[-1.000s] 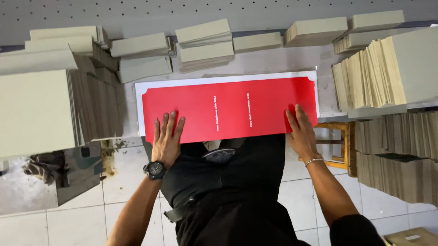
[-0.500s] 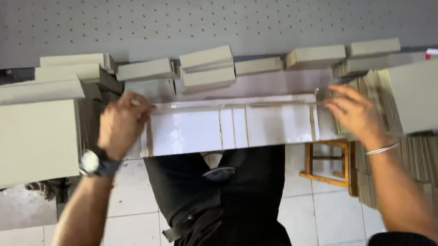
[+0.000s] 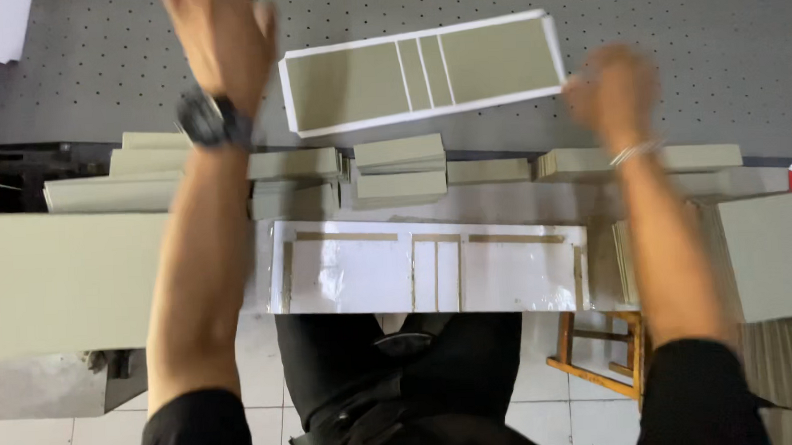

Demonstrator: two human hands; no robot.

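Your left hand (image 3: 219, 43) and right hand (image 3: 613, 93) hover open, blurred, beside the board-lined cover sheet (image 3: 421, 73) laid on the grey perforated counter (image 3: 719, 66); a glued white sheet (image 3: 429, 274) waits unboarded.

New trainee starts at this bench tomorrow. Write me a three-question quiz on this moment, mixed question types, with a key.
1. True or false: the cover sheet with grey boards lies on the grey perforated surface.
2. Which wrist wears the black watch? A. left B. right C. neither
3. Fill in: the glossy white sheet at the near edge of the bench shows ___ tape strips.

Key
1. True. It lies flat there, between the left hand and the right hand.
2. A. The right wrist has a thin bracelet.
3. Brown.
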